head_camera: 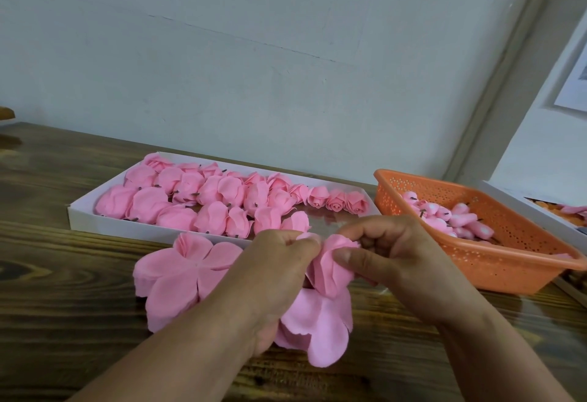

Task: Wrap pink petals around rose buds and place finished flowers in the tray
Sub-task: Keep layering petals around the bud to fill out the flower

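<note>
A pink petal piece [330,271] is pinched by both hands, left hand [279,262] and right hand [394,252], just above the wooden surface [63,274]; finished roses [203,198] are packed in the white tray [95,220], buds [451,214] piled in the orange basket [508,262]

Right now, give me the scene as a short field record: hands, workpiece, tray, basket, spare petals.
left hand: pinches the pink petal wrap, from its left
right hand: pinches the same wrap, from its right
pink petal wrap: gathered between both hands, loose lobes hanging below
white tray: behind the hands, mostly filled with finished pink flowers
orange basket: right of the tray, holds rose buds
spare petal sheets: flat on the wooden table, left of the hands
</note>
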A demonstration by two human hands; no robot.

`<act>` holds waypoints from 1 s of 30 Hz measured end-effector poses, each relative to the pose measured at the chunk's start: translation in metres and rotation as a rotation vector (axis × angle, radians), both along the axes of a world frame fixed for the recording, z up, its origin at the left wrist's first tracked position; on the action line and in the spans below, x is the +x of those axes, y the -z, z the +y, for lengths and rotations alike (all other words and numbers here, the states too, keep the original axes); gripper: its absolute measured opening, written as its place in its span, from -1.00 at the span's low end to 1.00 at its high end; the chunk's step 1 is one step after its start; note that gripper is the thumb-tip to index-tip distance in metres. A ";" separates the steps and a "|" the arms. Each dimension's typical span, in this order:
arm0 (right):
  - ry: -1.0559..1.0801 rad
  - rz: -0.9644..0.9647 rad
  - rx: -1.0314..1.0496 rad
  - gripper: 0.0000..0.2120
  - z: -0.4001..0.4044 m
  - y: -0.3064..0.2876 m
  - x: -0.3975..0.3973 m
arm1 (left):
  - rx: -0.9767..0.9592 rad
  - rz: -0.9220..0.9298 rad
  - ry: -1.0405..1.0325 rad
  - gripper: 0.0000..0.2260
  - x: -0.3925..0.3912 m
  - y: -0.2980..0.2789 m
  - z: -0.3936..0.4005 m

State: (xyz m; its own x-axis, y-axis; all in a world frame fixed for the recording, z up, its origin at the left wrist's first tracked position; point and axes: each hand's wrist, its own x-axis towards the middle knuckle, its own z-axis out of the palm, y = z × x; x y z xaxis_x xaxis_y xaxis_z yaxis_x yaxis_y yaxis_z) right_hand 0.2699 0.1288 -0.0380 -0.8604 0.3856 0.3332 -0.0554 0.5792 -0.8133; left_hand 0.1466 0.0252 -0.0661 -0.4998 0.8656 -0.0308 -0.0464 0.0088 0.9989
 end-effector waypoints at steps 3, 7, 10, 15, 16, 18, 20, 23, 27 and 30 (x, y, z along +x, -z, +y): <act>-0.007 -0.005 -0.029 -0.93 0.000 0.001 -0.001 | 0.007 0.045 0.019 -0.69 -0.001 0.002 0.000; -0.007 -0.015 -0.033 -0.88 -0.002 0.003 -0.004 | -0.007 0.103 0.016 -0.65 0.003 0.002 0.001; -0.004 -0.024 -0.002 -0.88 -0.004 0.004 -0.007 | -0.014 0.101 -0.019 -0.66 0.006 0.003 0.000; 0.026 -0.034 0.016 -0.84 -0.004 0.006 -0.007 | -0.085 0.142 0.023 -0.24 0.005 -0.001 0.000; 0.035 -0.042 0.034 -0.80 -0.004 0.006 -0.007 | -0.064 0.120 0.058 -0.14 0.004 -0.001 0.001; 0.042 -0.054 0.083 -0.78 -0.004 0.005 -0.007 | -0.004 0.060 0.097 -0.21 0.004 -0.002 0.001; 0.054 -0.066 0.126 -0.80 -0.005 0.005 -0.007 | 0.022 -0.009 0.142 -0.46 0.007 -0.007 -0.003; 0.055 -0.104 0.138 -0.88 -0.006 0.004 -0.007 | 0.045 -0.042 0.121 -0.41 0.006 -0.006 -0.004; 0.056 -0.083 0.084 -0.92 -0.004 0.002 -0.005 | -0.012 -0.100 0.141 -0.12 -0.001 -0.003 -0.001; 0.103 0.031 -0.113 -0.87 0.001 0.003 -0.003 | -0.001 -0.216 0.137 -0.68 -0.007 -0.007 -0.001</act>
State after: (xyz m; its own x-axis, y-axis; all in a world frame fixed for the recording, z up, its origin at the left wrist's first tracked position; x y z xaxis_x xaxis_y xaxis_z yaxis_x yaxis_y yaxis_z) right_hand 0.2671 0.1303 -0.0407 -0.8041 0.5079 0.3090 -0.0267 0.4883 -0.8723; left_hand 0.1392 0.0238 -0.0595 -0.3591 0.9248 -0.1253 -0.2568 0.0312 0.9660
